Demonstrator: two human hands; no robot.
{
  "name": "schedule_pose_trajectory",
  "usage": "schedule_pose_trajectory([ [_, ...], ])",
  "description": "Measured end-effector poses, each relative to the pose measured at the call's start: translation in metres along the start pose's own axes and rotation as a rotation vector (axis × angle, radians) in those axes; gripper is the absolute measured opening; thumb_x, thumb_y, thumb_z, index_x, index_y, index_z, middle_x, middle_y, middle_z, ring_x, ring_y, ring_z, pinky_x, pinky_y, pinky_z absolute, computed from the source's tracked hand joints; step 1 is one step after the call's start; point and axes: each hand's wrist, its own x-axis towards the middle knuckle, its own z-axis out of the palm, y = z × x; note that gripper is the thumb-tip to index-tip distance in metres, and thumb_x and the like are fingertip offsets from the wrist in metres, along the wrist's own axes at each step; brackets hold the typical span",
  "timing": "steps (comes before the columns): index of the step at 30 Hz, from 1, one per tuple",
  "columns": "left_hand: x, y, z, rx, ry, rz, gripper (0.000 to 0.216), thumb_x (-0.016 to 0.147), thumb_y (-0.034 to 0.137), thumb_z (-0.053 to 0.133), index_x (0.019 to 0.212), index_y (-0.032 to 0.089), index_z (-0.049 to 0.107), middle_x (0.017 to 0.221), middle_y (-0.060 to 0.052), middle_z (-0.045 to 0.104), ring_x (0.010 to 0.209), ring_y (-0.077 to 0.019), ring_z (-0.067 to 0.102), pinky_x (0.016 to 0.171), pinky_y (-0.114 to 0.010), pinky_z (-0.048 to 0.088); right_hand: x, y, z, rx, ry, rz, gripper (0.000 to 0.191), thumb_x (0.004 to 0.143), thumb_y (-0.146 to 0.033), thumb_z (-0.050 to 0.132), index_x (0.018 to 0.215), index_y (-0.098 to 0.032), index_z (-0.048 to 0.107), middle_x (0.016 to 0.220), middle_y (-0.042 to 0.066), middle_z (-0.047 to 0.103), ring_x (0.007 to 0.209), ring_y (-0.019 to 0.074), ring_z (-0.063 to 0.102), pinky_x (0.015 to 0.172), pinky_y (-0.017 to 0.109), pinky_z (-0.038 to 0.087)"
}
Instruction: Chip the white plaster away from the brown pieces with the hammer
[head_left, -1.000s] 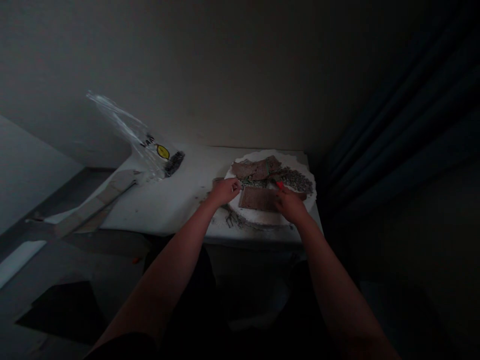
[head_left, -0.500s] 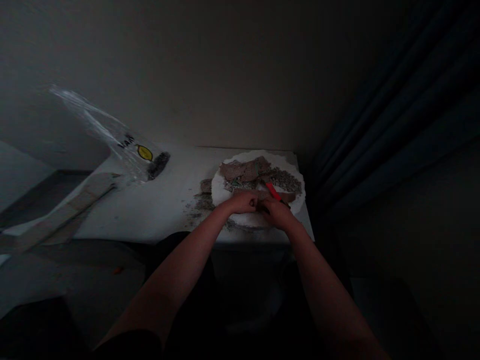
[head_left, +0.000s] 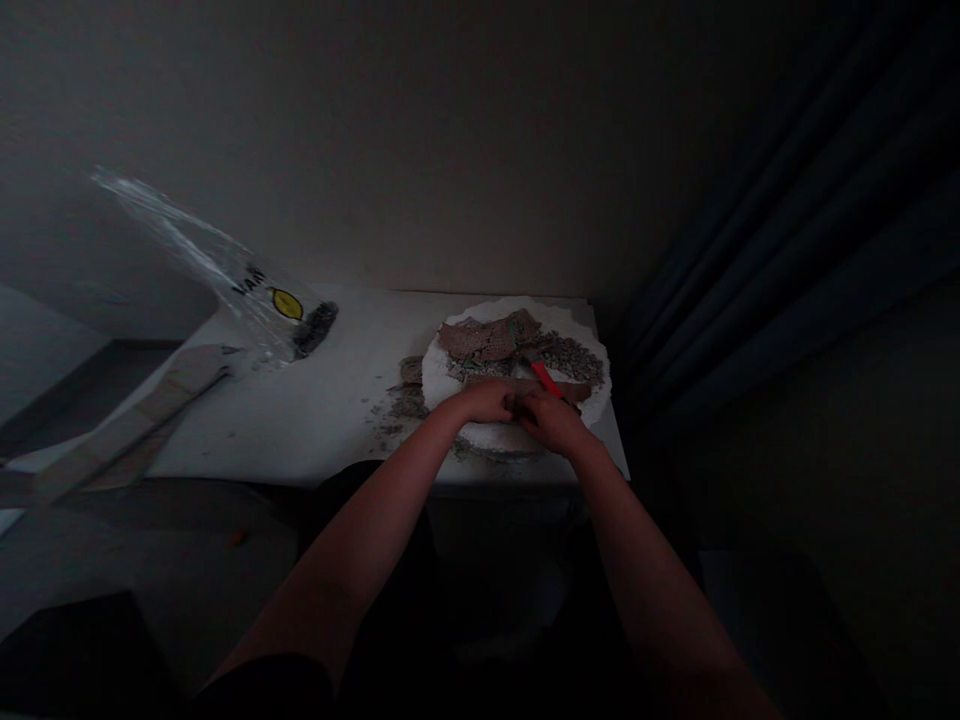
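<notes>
A round white foam slab (head_left: 589, 400) lies on the white table (head_left: 315, 420) and carries brown perforated boards (head_left: 487, 337) and a heap of small grey bits (head_left: 574, 357). My left hand (head_left: 486, 400) is closed, pinching the near edge of a brown board on the slab. Right beside it, my right hand (head_left: 553, 420) is closed round a red-handled tool (head_left: 543, 378) whose tip points to the boards. The two hands nearly touch. The scene is very dark.
A clear plastic bag (head_left: 247, 280) with a yellow label and dark bits in its corner leans at the table's back left. Brown scraps and crumbs (head_left: 405, 392) lie left of the slab. A pale strip (head_left: 127, 425) slopes off the table's left. A dark curtain (head_left: 787, 250) hangs at right.
Both hands drew together at the slab's near edge. The left hand moved right from the slab's left rim, and the red tool now sticks up more plainly. The view shifted slightly left.
</notes>
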Motion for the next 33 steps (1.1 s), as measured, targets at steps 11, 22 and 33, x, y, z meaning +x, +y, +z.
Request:
schedule_pose_trajectory([
  [11,0.01,-0.003,-0.003,0.004,-0.076,-0.01,0.015,0.069,0.028,0.061,0.067,0.016,0.07,0.058,-0.001,0.06,0.053,-0.0139,0.047,0.055,-0.028,0.034,-0.001,0.005,0.001,0.041,0.004,-0.022,0.023,0.094,-0.022,0.055,0.112,-0.015,0.069,0.12,0.013,0.065,0.106,0.0216,0.062,0.089,0.031,0.046],
  [22,0.009,0.001,-0.01,0.026,-0.114,-0.038,0.016,0.07,0.03,0.06,0.062,0.018,0.065,0.055,0.0,0.054,0.052,-0.0137,0.044,0.054,-0.029,0.029,-0.003,-0.004,-0.002,-0.026,-0.099,0.039,0.032,0.095,-0.027,0.054,0.122,-0.018,0.069,0.129,0.014,0.063,0.114,0.0236,0.061,0.097,0.033,0.045],
  [33,0.004,-0.005,-0.01,-0.088,-0.074,-0.034,0.015,0.064,0.026,0.061,0.072,0.018,0.07,0.068,0.0,0.064,0.062,-0.0146,0.051,0.057,-0.027,0.033,-0.006,-0.005,-0.004,-0.02,-0.115,0.038,0.039,0.093,-0.025,0.057,0.13,-0.017,0.064,0.133,0.014,0.062,0.118,0.0243,0.061,0.1,0.034,0.044],
])
